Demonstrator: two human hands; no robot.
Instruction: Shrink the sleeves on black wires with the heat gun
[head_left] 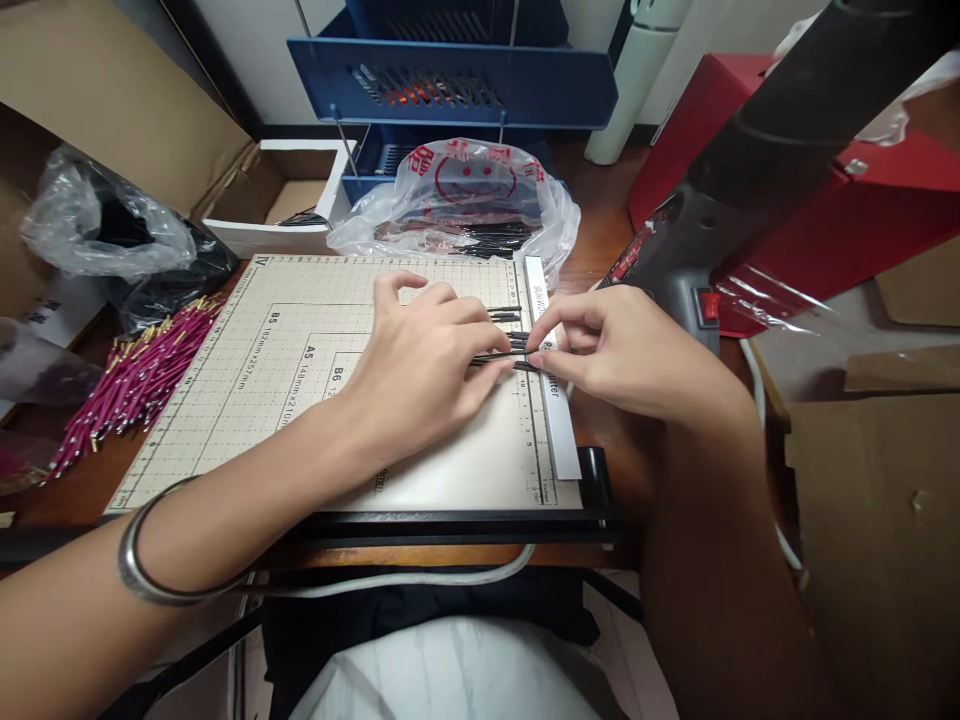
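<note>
A paper cutter board [450, 470] with printed paper sizes lies in front of me. My left hand [427, 350] rests over it with curled fingers and thumb closed on a bundle of thin black strands [517, 340], most of which the hand hides. The strand ends point right, toward the white ruler strip [559, 430] along the board's edge. Over that strip, my right hand [600, 345] pinches the end of one black strand between thumb and forefinger. Whether the strands are cord or wire I cannot tell.
Behind the board sit a plastic bag [480, 190] of black strands, a small white box [281, 240] and a blue rack [457, 85]. Magenta cords with metal tips [135, 370] lie left. A black device with a red switch [709, 305] stands right, before a red box [810, 230].
</note>
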